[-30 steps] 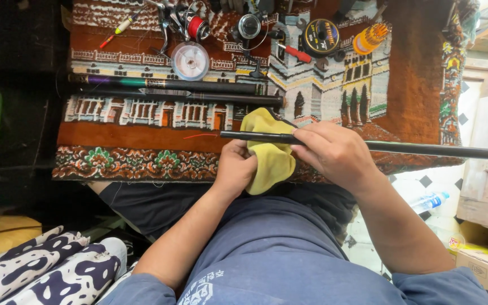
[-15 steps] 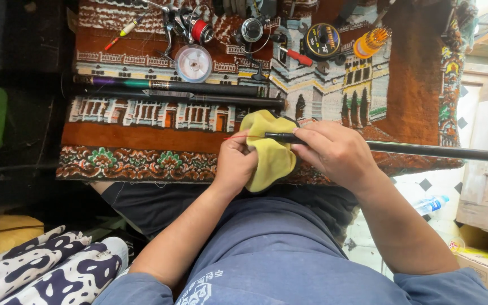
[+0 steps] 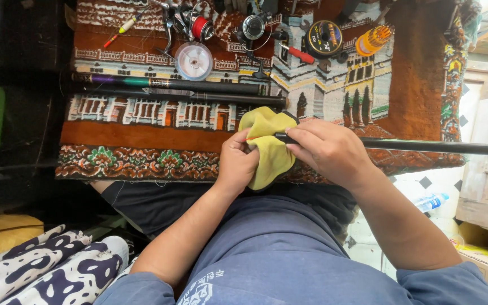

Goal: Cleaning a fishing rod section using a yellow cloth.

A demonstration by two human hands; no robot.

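Wiping black fishing rod section (image 3: 424, 146) with yellow cloth (image 3: 266, 149): step in hand, by my read. Left hand (image 3: 237, 164) closed on cloth, bunched round rod's end. Right hand (image 3: 326, 149) clasps rod just beside cloth; rod lies level over patterned rug (image 3: 142, 135), above lap. Next move needs firm cloth pinch, steady rod. Rod tip hidden in cloth, possibly red; far end cut off right.
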